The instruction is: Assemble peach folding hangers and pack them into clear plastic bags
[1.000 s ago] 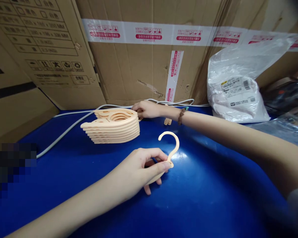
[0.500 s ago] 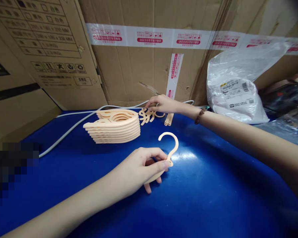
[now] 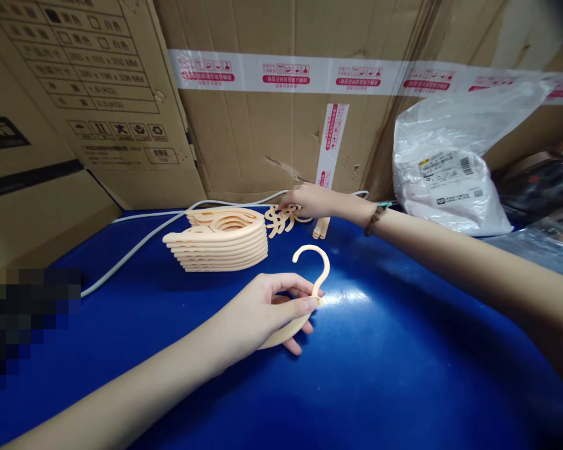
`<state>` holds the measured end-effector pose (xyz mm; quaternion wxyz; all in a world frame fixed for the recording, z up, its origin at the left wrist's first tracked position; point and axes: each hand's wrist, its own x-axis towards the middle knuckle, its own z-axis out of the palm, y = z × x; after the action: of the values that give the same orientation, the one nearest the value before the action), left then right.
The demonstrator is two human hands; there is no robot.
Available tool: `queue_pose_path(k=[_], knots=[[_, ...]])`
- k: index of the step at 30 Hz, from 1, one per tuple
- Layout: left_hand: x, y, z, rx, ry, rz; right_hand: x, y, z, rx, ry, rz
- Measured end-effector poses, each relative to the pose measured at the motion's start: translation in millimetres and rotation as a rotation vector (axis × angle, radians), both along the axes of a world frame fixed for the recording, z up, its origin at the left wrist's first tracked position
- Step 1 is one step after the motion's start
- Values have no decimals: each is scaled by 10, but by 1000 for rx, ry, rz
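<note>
My left hand (image 3: 276,309) is closed around a cream plastic hanger piece, its thumb pressed at the base of an upright curved hook (image 3: 327,265). A curved arm of this hanger (image 3: 281,334) runs back beneath the palm, partly covered. Farther back, my right hand (image 3: 304,199) reaches down into a small heap of loose cream hooks (image 3: 281,222). Its bent fingers close at a hook in the heap, though the fingertips are partly hidden. Left of that heap lies a neat stack of cream hanger arms (image 3: 218,247). Short cream rod-like pieces (image 3: 321,228) lie beneath the right wrist.
Large cardboard boxes (image 3: 248,137) wall off the back and left of the blue table surface (image 3: 380,375). A pale cable (image 3: 136,250) curves behind the stack. At the right back sits a white plastic bag (image 3: 450,169) with a label, beside other clear wrapping (image 3: 539,234).
My right hand has lowered into the loose hooks and its fingers have drawn together. In my left hand, the hanger piece has turned slightly, its hook shifting left.
</note>
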<state>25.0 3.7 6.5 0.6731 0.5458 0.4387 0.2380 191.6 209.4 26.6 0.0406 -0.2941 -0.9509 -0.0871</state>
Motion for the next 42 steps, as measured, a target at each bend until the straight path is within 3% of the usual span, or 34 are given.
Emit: queue_pose_path(k=[7, 13, 22, 26, 32, 37, 42], knots=[[2, 0, 7, -19, 2, -4, -38, -79, 72, 44, -43, -58], [-7, 7, -17, -1, 1, -14, 35, -178, 196, 59, -41, -271], [-9, 20, -45, 12, 19, -16, 143, -318, 343, -6, -71, -622], [-6, 21, -44, 3, 5, -18, 212, -307, 328, -149, -57, -714], [-19, 32, -71, 10, -8, -27, 298, -235, 251, -291, 97, -705], [-35, 30, -84, 20, 7, -41, 394, -268, 261, -378, 436, -648], [-33, 19, -56, 4, 11, -39, 557, -514, 259, -617, 785, -509]])
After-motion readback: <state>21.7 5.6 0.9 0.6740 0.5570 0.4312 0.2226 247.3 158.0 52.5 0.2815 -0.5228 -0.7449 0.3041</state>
